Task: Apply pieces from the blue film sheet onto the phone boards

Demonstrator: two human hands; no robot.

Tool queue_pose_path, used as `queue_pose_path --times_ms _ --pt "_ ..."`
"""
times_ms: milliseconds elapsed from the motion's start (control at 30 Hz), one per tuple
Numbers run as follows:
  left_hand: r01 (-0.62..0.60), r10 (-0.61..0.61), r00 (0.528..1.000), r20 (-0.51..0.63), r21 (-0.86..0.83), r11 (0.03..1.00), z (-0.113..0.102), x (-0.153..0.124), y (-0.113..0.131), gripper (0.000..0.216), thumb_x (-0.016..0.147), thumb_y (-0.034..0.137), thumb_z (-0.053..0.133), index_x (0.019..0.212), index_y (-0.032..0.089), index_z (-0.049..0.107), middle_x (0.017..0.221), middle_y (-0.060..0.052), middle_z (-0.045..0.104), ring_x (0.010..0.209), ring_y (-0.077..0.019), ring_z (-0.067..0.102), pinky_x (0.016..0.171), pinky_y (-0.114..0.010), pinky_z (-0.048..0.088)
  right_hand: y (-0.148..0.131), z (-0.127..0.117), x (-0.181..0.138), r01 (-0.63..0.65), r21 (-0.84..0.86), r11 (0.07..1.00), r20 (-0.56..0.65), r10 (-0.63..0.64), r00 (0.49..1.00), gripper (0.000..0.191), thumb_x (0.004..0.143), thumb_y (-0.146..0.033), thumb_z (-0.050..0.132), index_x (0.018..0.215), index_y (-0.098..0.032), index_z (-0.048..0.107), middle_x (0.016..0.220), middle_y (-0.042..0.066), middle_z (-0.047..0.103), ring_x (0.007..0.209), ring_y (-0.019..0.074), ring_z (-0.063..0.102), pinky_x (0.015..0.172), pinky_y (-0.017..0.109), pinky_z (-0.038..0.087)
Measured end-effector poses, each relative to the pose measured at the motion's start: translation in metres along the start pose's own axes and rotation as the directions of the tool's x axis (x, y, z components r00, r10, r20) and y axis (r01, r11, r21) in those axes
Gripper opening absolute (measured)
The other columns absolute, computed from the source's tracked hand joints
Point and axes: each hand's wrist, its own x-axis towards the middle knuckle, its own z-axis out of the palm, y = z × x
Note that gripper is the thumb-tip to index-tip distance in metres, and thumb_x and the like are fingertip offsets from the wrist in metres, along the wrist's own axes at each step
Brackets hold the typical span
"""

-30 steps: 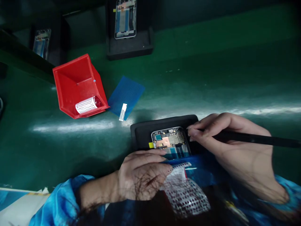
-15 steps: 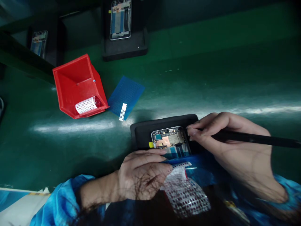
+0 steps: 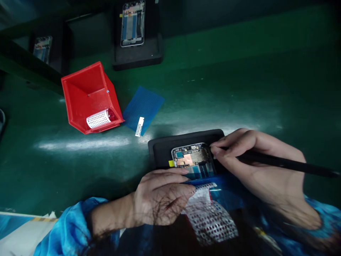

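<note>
Head view: flat green bench (image 3: 239,92); black rectangular tray (image 3: 186,136); translucent blue plastic film (image 3: 229,188), pinched in my left grip (image 3: 163,199); silver-rimmed opened phone (image 3: 195,156), in tray; slim black tool (image 3: 287,163), clasped in my right grip (image 3: 269,179). Possible faults: loosened pinch, tool scratching phone; sagging film, dragging over it.

One left hand (image 3: 162,199) and one right hand (image 3: 262,177) make two hands. Opened phones number three: one near phone (image 3: 195,158), one far phone (image 3: 133,26), one dim phone (image 3: 42,49). There is one red bin (image 3: 84,83), one black pen-like tool (image 3: 282,161), two yellow tabs (image 3: 171,163) (image 3: 120,15), two blue sheets (image 3: 226,192) (image 3: 145,103), at least two black trays (image 3: 160,153) (image 3: 138,57), and, dotted white, one roll (image 3: 98,119), one strip (image 3: 139,127), one sheet (image 3: 214,222).
</note>
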Motion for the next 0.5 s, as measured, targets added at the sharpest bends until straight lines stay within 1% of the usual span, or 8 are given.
queue_pose_path --times_ms 100,233,300,500 --pt "0.000 0.000 1.000 -0.004 -0.009 1.000 0.0009 -0.0003 -0.0007 0.014 0.090 0.011 0.079 0.102 0.017 0.080 0.093 -0.010 0.094 0.092 -0.0280 0.093 0.087 -0.032 0.078 -0.0002 -0.0006 -0.0010 0.050 -0.031 0.998 0.030 -0.049 0.998 0.031 0.084 -0.019 0.085 0.064 -0.031 0.066 0.078 -0.004 0.078 0.074 0.0176 0.076 0.067 0.034 0.059" --pt "0.001 -0.001 1.000 -0.019 -0.021 1.000 0.0020 0.0008 -0.0008 0.014 0.090 0.012 0.079 0.102 0.019 0.079 0.092 -0.009 0.094 0.090 -0.0288 0.093 0.083 -0.033 0.079 0.0005 -0.0007 0.0001 0.019 -0.017 1.000 0.014 -0.019 1.000 0.031 0.084 -0.020 0.085 0.064 -0.031 0.064 0.079 -0.006 0.079 0.073 0.0145 0.075 0.067 0.031 0.057" --pt "0.001 -0.001 1.000 -0.020 -0.020 1.000 0.0019 0.0018 -0.0006 0.014 0.090 0.012 0.079 0.102 0.020 0.079 0.092 -0.008 0.094 0.089 -0.0289 0.093 0.082 -0.033 0.079 0.0004 -0.0005 0.0006 -0.003 0.001 1.000 0.006 0.003 1.000 0.031 0.083 -0.020 0.086 0.064 -0.031 0.064 0.079 -0.006 0.079 0.072 0.0146 0.075 0.066 0.030 0.058" --pt "-0.014 0.013 1.000 -0.025 -0.029 0.999 0.0013 0.0008 -0.0020 0.011 0.090 0.011 0.080 0.100 0.015 0.080 0.092 -0.010 0.094 0.092 -0.0274 0.093 0.087 -0.030 0.076 -0.0012 0.0002 0.0022 -0.038 0.010 0.999 0.004 0.038 0.999 0.030 0.081 -0.018 0.087 0.063 -0.030 0.066 0.075 -0.003 0.080 0.072 0.0178 0.077 0.064 0.031 0.060"
